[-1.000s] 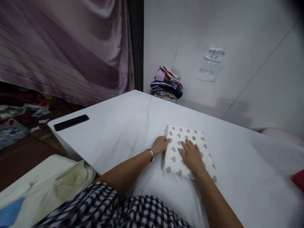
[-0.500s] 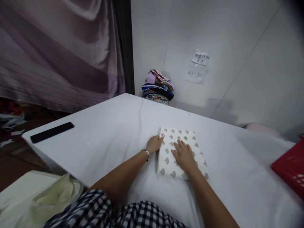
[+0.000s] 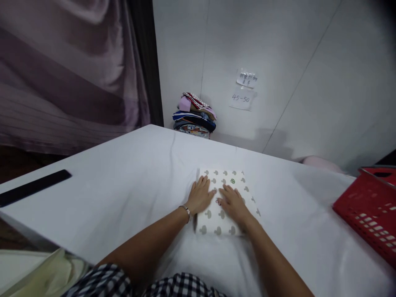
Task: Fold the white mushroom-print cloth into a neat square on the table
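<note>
White table (image 3: 130, 177), both hands (image 3: 200, 195) (image 3: 235, 205) stretched forward, palms down, released, fingers spread flat on folded mushroom-print cloth (image 3: 214, 222)

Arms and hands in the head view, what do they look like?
The left hand and right hand are ungloved, the forearms bare. A silvery bracelet circles the left wrist; none shows on the right. A black-and-white checked sleeve sits above the left forearm; no right sleeve is in view.

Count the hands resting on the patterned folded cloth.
2. The left hand lies over the left side of the folded cloth; the right hand lies on it toward the right. No other hands show.
</note>
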A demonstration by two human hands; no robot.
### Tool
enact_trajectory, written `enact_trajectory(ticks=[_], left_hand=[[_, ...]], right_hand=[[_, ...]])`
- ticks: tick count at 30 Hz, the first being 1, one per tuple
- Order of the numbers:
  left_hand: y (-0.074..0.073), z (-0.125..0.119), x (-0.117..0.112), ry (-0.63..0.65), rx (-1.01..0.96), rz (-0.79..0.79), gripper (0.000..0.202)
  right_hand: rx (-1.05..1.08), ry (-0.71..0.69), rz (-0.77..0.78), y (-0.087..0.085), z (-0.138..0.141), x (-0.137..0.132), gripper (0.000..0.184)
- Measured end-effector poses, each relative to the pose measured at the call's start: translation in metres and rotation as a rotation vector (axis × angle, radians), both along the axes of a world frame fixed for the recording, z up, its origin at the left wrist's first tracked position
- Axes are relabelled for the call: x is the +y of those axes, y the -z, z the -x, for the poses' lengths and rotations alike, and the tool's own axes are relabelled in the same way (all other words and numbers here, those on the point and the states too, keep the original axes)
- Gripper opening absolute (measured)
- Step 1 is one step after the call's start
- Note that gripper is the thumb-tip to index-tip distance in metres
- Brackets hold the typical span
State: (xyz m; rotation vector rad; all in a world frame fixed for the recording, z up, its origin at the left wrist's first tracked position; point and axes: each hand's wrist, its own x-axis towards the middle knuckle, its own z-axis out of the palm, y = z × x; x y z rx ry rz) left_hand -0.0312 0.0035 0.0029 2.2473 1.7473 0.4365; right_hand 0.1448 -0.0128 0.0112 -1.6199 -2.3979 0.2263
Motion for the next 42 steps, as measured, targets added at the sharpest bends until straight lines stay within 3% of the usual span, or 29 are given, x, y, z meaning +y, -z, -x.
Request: enact_trajectory(ticks=[5,8,11,15,17,22,25,28,31,33,37,40,42], left_hand=[[0.002,0.004,0.001,-0.005,-0.033,-0.004,0.058],[0.003,0.004,0.001,0.001,-0.060,0.002,0.056],[0.007,0.005,0.003,0.012,-0.110,-0.011,0.054],[0.005,0.011,0.000,-0.160,-0.249,-0.055,0.057],[0.002,0.015,-0.004,-0.268,-0.340,-0.005,0.060],[-0.003,0.019,-0.006,-0.281,-0.489,0.166,0.053],[-0.005,0.022,0.017,-0.225,-0.474,0.112,0.047],[-0.016,0.036,0.059,-0.154,-0.352,0.145,0.044],[-0.032,0.053,0.095,-0.129,-0.235,0.183,0.032],[-0.040,0.060,0.105,-0.124,-0.166,0.182,0.030],[-0.039,0.051,0.088,-0.116,-0.047,0.051,0.041],[-0.027,0.032,0.058,0.026,0.061,-0.182,0.045],[-0.019,0.021,0.039,0.117,0.110,-0.202,0.048]], right_hand=[[-0.042,0.193,-0.001,-0.001,-0.029,0.019,0.059],[-0.003,0.204,0.088,0.007,-0.041,0.028,0.059],[0.129,0.208,0.070,0.014,-0.051,0.031,0.057],[0.329,0.335,0.058,0.017,-0.069,0.024,0.060],[0.381,0.391,0.092,0.019,-0.079,0.016,0.061],[0.423,0.497,0.130,0.024,-0.085,0.005,0.067],[0.491,0.527,0.085,0.025,-0.064,0.006,0.062],[0.635,0.491,0.071,0.025,-0.035,0.004,0.064],[0.804,0.398,0.187,0.025,-0.018,-0.004,0.071],[0.948,0.388,0.309,0.026,-0.019,-0.009,0.072],[1.247,0.428,0.453,0.030,-0.033,-0.011,0.075],[1.376,0.444,0.518,0.029,-0.038,-0.007,0.077],[1.455,0.463,0.560,0.027,-0.039,-0.004,0.075]])
